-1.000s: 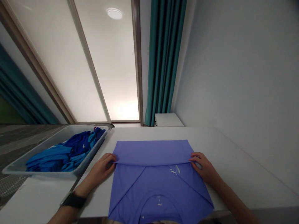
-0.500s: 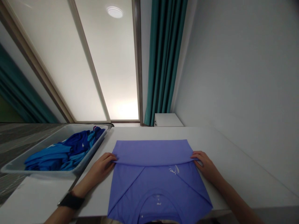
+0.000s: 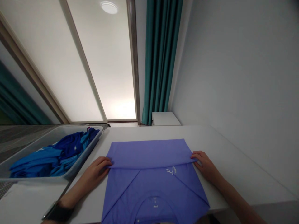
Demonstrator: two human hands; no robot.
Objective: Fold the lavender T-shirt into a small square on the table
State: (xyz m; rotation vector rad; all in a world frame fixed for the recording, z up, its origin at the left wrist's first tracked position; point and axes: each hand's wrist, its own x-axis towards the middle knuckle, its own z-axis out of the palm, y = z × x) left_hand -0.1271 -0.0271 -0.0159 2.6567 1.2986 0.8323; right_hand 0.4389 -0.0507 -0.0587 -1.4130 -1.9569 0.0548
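Observation:
A lilac T-shirt (image 3: pixel 151 174) lies flat on the white table (image 3: pixel 233 168), its sleeves folded in and its far part folded back toward me. My left hand (image 3: pixel 97 168) pinches the left end of that folded edge. My right hand (image 3: pixel 203 163) pinches the right end of the same fold. Both hands rest low on the tabletop. A small white logo shows near the shirt's middle, and the collar lies at the near edge.
A grey tray (image 3: pixel 79 161) with several folded blue garments (image 3: pixel 51 154) stands at the left of the table. A teal curtain (image 3: pixel 158 62), a frosted window (image 3: pixel 93 62) and a small white cabinet (image 3: pixel 164 119) lie beyond. A grey wall runs along the right.
My head has turned slightly right, so everything has shifted left in view. Both hands keep their hold on the fold; the left hand has slid a little outward.

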